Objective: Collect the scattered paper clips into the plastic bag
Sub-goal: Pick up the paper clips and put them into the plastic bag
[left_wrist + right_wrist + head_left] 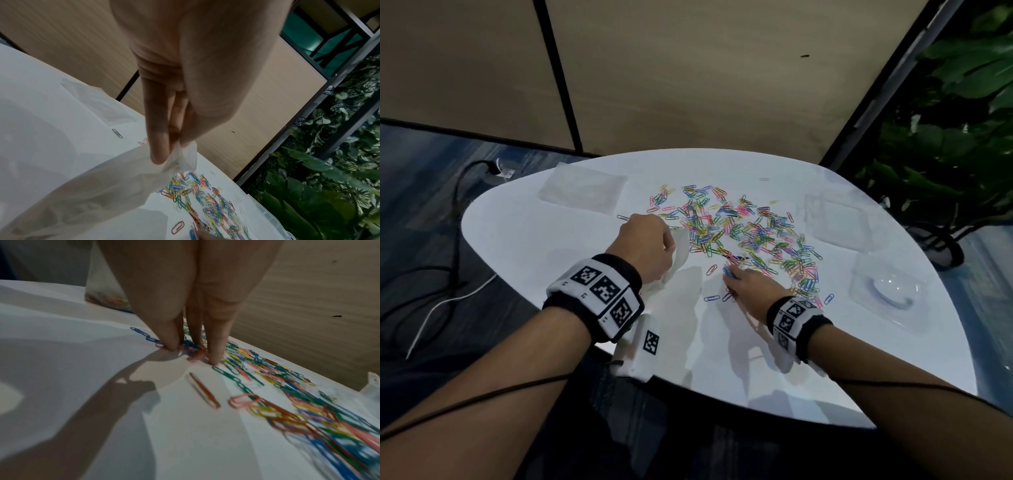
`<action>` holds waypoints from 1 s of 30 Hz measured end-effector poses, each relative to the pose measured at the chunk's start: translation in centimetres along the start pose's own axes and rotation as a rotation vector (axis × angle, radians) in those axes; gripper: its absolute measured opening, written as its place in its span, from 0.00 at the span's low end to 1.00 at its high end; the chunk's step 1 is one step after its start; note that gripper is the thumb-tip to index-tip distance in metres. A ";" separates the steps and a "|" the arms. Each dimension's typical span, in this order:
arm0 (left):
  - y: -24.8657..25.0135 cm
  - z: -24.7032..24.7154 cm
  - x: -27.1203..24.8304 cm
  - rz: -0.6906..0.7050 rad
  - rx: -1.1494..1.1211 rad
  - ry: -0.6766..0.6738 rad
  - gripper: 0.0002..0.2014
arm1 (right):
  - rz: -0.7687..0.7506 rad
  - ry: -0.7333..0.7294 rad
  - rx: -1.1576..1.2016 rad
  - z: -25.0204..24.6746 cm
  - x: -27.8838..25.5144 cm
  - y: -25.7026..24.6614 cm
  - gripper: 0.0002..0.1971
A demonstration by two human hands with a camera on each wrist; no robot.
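The right hand is down on the white table, its fingertips drawn together around a small clump of clips, pinching them against the tabletop at the near-left edge of the heap. The left hand is raised just above the table at about nine o'clock from the heap; thumb and fingers pinch the rim of the clear plastic bag, which hangs down and drapes toward the person. In the right wrist view the bag's bottom appears to hold some coloured clips already, though that part is blurred.

The scattered paper clips cover the middle of the table in a broad multicoloured spread running from twelve o'clock round to about four o'clock of the right hand. A few lie apart from it: a red clip just beside the right fingertips, and one lone clip near the left hand at its eleven o'clock.

Farther out, a flat clear pouch lies at the table's ten o'clock, another clear sheet at two o'clock, and a clear moulded plastic tray at three o'clock. Green plants stand beyond the right edge.
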State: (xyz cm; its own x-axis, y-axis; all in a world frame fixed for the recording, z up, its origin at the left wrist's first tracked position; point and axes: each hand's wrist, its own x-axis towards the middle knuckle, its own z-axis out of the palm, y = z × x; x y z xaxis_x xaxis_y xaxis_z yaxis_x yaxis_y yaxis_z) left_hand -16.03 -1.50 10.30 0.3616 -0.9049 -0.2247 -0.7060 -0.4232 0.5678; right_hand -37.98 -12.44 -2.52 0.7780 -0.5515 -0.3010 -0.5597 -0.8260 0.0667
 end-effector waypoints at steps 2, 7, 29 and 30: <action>0.2 0.2 0.1 -0.004 0.000 -0.006 0.07 | 0.017 0.037 0.012 -0.6 0.7 -0.7 0.14; 0.4 0.5 0.3 0.008 0.014 -0.015 0.07 | 0.261 0.058 0.234 -2.0 1.8 0.6 0.11; 0.1 0.2 -0.4 0.005 -0.112 0.058 0.10 | 0.551 0.049 2.102 -11.5 3.7 -7.4 0.04; 0.1 0.2 -0.3 0.008 -0.110 0.054 0.09 | 0.550 0.064 1.999 -11.5 3.9 -7.7 0.06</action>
State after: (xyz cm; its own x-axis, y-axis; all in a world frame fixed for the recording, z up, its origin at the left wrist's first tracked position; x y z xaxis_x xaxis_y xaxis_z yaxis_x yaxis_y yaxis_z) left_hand -16.36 -1.28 10.28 0.3907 -0.9031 -0.1783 -0.6393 -0.4056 0.6533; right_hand -27.40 -9.57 6.72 0.4405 -0.6806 -0.5855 -0.1213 0.6011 -0.7899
